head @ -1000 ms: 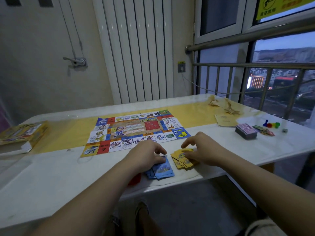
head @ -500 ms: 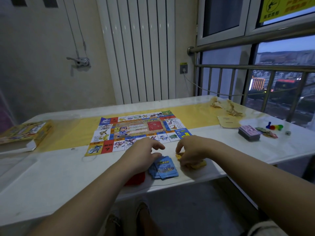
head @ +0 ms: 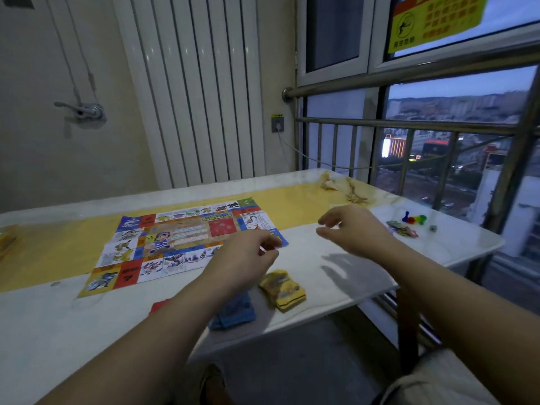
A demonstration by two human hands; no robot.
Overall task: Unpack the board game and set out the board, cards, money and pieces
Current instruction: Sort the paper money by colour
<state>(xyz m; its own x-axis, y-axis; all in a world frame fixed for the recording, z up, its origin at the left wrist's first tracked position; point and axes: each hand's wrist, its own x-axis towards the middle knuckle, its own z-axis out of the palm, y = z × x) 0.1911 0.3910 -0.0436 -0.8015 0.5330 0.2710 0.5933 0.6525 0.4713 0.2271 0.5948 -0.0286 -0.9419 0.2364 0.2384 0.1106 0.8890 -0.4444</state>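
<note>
Three card stacks, red (head: 159,305), blue (head: 236,312) and yellow (head: 285,289), sit at the near table (head: 58,317) edge, below the unfolded board (head: 187,244). Left hand (head: 245,258) hovers loosely curled and looks empty. Right hand (head: 353,229) hovers with fingers spread, also empty. Card step looks done. Next is probably the pawns (head: 413,219) and paper pile (head: 401,230) at right, which need a fine pinch.

white table (head: 58,331), ribbed radiator (head: 198,92), window railing (head: 409,124), yellow sign (head: 435,19)

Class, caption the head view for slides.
Left hand and right hand hover open; yellow cards and blue cards lie beside the board.
</note>
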